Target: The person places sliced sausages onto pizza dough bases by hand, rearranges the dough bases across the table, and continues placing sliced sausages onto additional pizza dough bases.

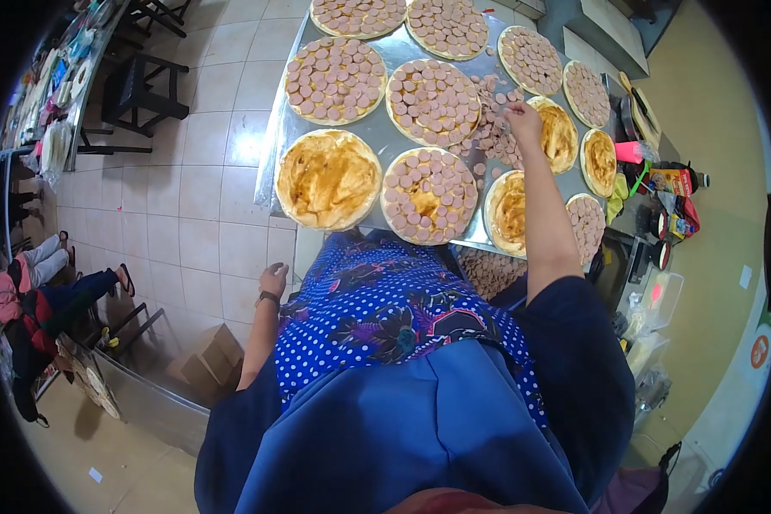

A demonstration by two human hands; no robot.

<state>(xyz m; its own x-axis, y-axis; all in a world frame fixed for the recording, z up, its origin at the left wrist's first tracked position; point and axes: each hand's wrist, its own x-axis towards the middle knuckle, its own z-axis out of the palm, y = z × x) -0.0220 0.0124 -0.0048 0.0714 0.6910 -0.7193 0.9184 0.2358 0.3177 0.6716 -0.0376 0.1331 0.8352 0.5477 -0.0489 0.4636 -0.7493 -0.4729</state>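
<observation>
My right hand [525,120] reaches over the metal table, fingertips drawn together at a heap of round sausage slices [499,141]; they appear to grip slices, though how many I cannot tell. Close to that hand lies a round dough base with orange-brown sauce [555,137], bare of slices. In front of me, another base [429,195] carries a ring of slices with sauce showing in its middle. To its left is a sauced base without slices [328,180]. Several others, such as the base beyond [433,103], are covered with slices. My left hand [272,281] hangs at my side, holding nothing, fingers loosely apart.
Below the tabletop sits a large mass of more sausage slices [493,272]. Packets and bottles [681,182] crowd the right side. A black stool [146,92] and a cluttered table [68,81] stand left. People [51,295] are at the far left, near cardboard boxes [210,360].
</observation>
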